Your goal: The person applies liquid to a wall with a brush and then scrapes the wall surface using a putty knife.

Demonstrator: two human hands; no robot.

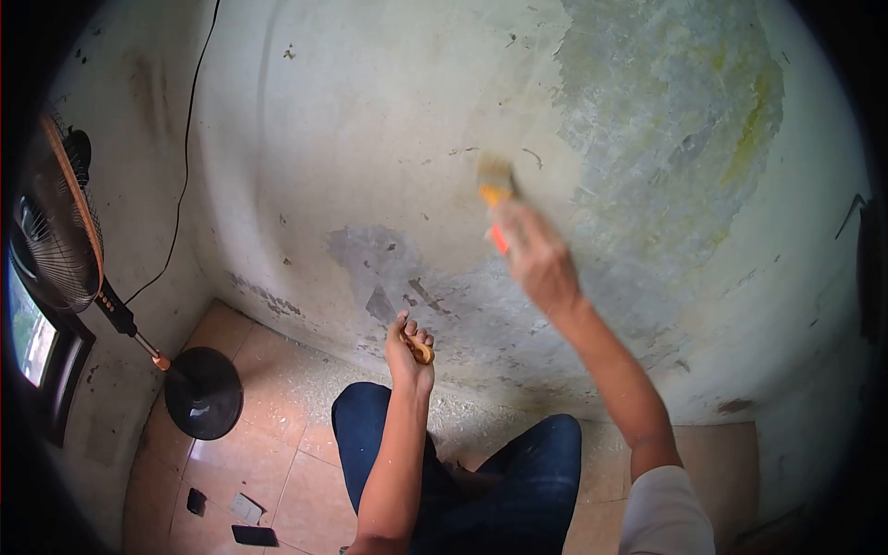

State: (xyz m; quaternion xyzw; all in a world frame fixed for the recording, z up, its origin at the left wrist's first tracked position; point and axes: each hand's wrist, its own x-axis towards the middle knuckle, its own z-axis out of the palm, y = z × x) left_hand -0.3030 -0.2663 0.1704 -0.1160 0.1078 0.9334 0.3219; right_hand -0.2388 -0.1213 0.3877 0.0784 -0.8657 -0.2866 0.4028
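Observation:
My right hand (539, 264) is closed around the handle of a paintbrush (497, 176), raised in front of the wall (444, 92). Its bristles overlap the pale plaster, and the brush is slightly blurred by motion. Lower down, my left hand (410, 347) grips a putty knife by its yellowish wooden handle (421, 351). The knife's grey triangular blade (379, 303) points up toward a bare grey patch (365, 259). To the right of the brush, paint is gone from a larger rough grey area (657, 139) with yellow stains.
A standing fan (203, 393) is at the left, its black cord (188, 139) running up the wall. Pale flakes (301, 370) litter the tiled floor at the wall's foot. A dark phone (254, 536) and other small items lie lower left. My knees (546, 453) are bent below.

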